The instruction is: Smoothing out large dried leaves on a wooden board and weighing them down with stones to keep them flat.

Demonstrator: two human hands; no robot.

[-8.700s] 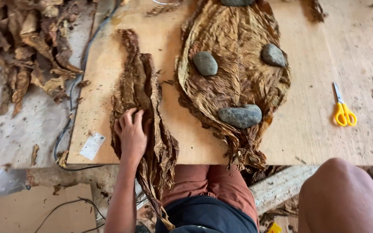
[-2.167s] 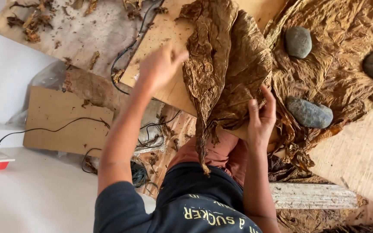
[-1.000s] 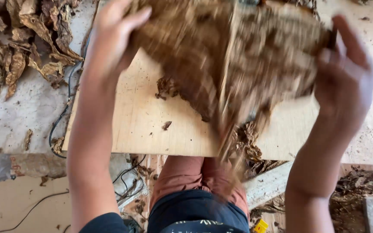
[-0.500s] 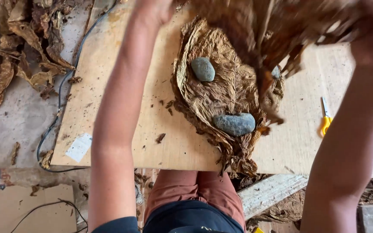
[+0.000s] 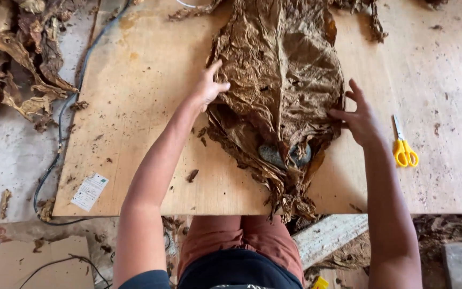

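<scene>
Here both hands are spread flat against a large dried brown leaf [image 5: 279,80] that lies on the pale plywood counter [image 5: 135,134]. The left hand [image 5: 208,88] sits at the leaf's 9 o'clock edge, fingers open and extended, the thumb pointing toward 3 o'clock and resting on the crinkled surface; it presses rather than grips. The right hand [image 5: 360,119] is at the 3 o'clock edge, fingers fanned wide, the fingertips touching the leaf's rim and nothing closed inside the palm. The leaf's long axis runs from 12 o'clock to 6 o'clock: its broad part lies toward 12 and runs off the top of the view, while the narrowing, ragged end points to 6 and hangs a little over the counter's near edge, above the person's rust-coloured shorts. A grey stone [image 5: 284,155] peeks out from under the leaf near its 6 o'clock end, mostly covered, so its full shape cannot be made out; what else lies beneath the leaf is hidden. Yellow-handled scissors [image 5: 403,147] rest on the counter just beyond the right hand at 3 o'clock, apart from it. A heap of loose dried leaves [image 5: 12,59] lies off the counter toward 10 o'clock, cut off by the frame.
</scene>
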